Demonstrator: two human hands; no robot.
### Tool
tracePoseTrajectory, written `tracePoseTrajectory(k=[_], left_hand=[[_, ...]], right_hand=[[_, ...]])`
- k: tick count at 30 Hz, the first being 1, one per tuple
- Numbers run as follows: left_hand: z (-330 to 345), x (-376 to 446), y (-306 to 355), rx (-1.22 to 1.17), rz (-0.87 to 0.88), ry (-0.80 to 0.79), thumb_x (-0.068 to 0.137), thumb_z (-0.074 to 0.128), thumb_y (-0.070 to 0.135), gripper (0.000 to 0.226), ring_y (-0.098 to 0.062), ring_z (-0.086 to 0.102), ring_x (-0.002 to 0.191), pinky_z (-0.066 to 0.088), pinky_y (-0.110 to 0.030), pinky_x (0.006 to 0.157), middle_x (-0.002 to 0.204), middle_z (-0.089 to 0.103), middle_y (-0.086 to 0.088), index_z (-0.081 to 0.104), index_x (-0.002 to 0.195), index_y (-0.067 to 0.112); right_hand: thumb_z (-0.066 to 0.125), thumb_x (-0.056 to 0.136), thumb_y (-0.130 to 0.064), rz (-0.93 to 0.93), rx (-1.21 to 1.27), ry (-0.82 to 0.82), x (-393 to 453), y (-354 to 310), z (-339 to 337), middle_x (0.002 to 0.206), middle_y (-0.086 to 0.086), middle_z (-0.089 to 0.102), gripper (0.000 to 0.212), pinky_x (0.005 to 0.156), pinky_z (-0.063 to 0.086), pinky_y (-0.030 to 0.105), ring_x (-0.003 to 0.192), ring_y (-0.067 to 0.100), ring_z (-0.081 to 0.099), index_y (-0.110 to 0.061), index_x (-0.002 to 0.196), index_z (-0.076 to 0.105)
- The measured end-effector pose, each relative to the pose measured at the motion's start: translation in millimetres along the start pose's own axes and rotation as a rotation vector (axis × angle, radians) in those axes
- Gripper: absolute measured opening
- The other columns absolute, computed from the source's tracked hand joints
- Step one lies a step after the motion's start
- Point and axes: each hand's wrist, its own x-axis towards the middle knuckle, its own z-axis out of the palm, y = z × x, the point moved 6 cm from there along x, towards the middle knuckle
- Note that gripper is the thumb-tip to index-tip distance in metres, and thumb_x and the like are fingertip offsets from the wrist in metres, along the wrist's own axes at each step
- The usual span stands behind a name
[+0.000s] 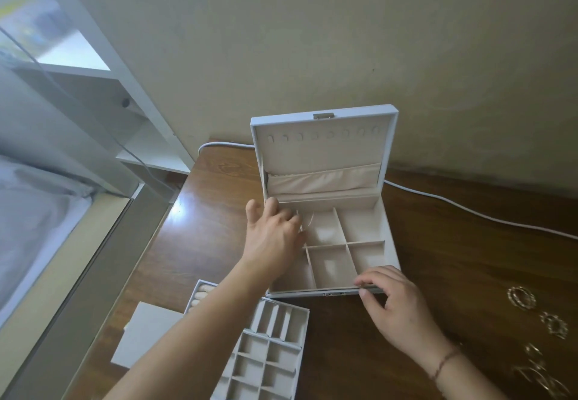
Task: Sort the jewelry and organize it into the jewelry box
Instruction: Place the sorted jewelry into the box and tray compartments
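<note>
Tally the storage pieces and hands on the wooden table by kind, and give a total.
Open jewelry box: 1
Removable divider tray: 1
Flat white card or lid beside the tray: 1
Hands: 2, the left hand inside the box at its left side, the right hand on its front edge
Total: 5
The gold jewelry at the right is too blurred to count.

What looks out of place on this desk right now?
The inner tray is out of the jewelry box, lying askew on the desk in front of it. Gold jewelry sits loose at the right, unsorted. Nothing looks spilled or damaged.
</note>
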Motion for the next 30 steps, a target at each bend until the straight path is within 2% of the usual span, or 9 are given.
tracePoseTrajectory(k=[4,10,12,14,16,20,23,25,30], left_hand=[[11.1,6.6,6.9,-0.061,-0.060,-0.050,0.060,0.075,0.025,0.013,-0.023,0.056,0.078,0.022,-0.043,0.090,0.058,0.063,0.008,0.063,0.065,0.021],[19.1,2.5,-5.6,-0.158,-0.069,0.037,0.066,0.066,0.018,0.010,-0.022,0.060,0.079,0.020,-0.045,0.095,0.063,0.069,0.009,0.070,0.072,0.024],[20.7,-0.9,-8.4,-0.050,-0.056,-0.049,0.064,0.066,0.015,0.009,-0.022,0.059,0.089,0.016,-0.050,0.101,0.064,0.066,0.009,0.069,0.069,0.022],[24.1,-5.5,-4.0,0.039,-0.024,-0.225,0.070,0.057,0.013,0.018,-0.024,0.052,0.108,0.004,-0.058,0.107,0.081,0.065,0.009,0.071,0.077,0.022],[26.1,-8.2,3.3,0.066,-0.033,-0.303,0.080,0.052,0.015,0.022,-0.027,0.043,0.119,-0.008,-0.061,0.108,0.097,0.061,0.005,0.071,0.087,0.021],[23.8,-5.7,9.8,0.012,-0.165,-0.242,0.077,0.062,0.031,0.017,-0.029,0.054,0.101,0.010,-0.064,0.109,0.084,0.061,0.001,0.071,0.072,0.018],[27.5,-1.0,12.9,-0.049,-0.235,-0.256,0.083,0.054,0.042,0.029,-0.027,0.050,0.112,0.003,-0.062,0.109,0.095,0.061,0.002,0.071,0.086,0.019],[25.7,0.8,15.4,-0.060,-0.239,-0.216,0.084,0.051,0.043,0.031,-0.026,0.049,0.112,0.004,-0.061,0.109,0.096,0.060,0.003,0.071,0.090,0.021],[30.7,0.2,14.9,-0.045,-0.200,-0.177,0.082,0.056,0.042,0.024,-0.025,0.056,0.095,0.013,-0.061,0.107,0.077,0.064,0.006,0.069,0.077,0.023]], right_hand=[[0.068,0.084,-0.008,0.012,-0.001,-0.012,1.3,-0.2,0.3,0.091,-0.022,0.059,0.019,0.082,0.038,0.000,0.093,-0.004,0.057,-0.025,0.093,0.072],[0.067,0.085,-0.008,0.004,-0.006,-0.010,1.7,0.2,-0.3,0.092,-0.021,0.059,0.019,0.083,0.038,0.001,0.094,-0.004,0.057,-0.024,0.094,0.072],[0.068,0.084,-0.007,-0.004,-0.004,-0.003,1.5,0.2,0.1,0.091,-0.020,0.060,0.019,0.083,0.038,0.000,0.093,-0.003,0.057,-0.024,0.093,0.072],[0.068,0.083,-0.006,-0.017,-0.006,0.006,1.5,-0.2,0.5,0.089,-0.019,0.060,0.020,0.083,0.038,0.000,0.092,-0.004,0.057,-0.023,0.091,0.071],[0.068,0.082,-0.006,-0.020,-0.001,0.005,1.2,0.0,0.5,0.089,-0.018,0.060,0.020,0.083,0.039,0.001,0.092,-0.003,0.057,-0.023,0.091,0.071],[0.067,0.083,-0.007,-0.003,0.020,-0.006,1.5,0.5,-2.2,0.090,-0.019,0.059,0.020,0.083,0.038,0.001,0.093,-0.003,0.057,-0.024,0.092,0.071],[0.065,0.085,-0.010,-0.005,-0.014,-0.016,2.6,0.9,-1.7,0.091,-0.018,0.058,0.017,0.084,0.042,0.006,0.093,-0.002,0.056,-0.024,0.093,0.070],[0.063,0.086,-0.014,0.004,-0.073,-0.018,5.5,-1.1,0.8,0.094,-0.014,0.059,0.014,0.087,0.048,0.016,0.094,0.001,0.054,-0.021,0.097,0.070],[0.056,0.091,-0.032,0.151,-0.116,0.009,28.8,-9.8,0.1,0.102,-0.005,0.061,0.023,0.080,0.041,0.016,0.093,0.009,0.053,-0.018,0.107,0.064]])
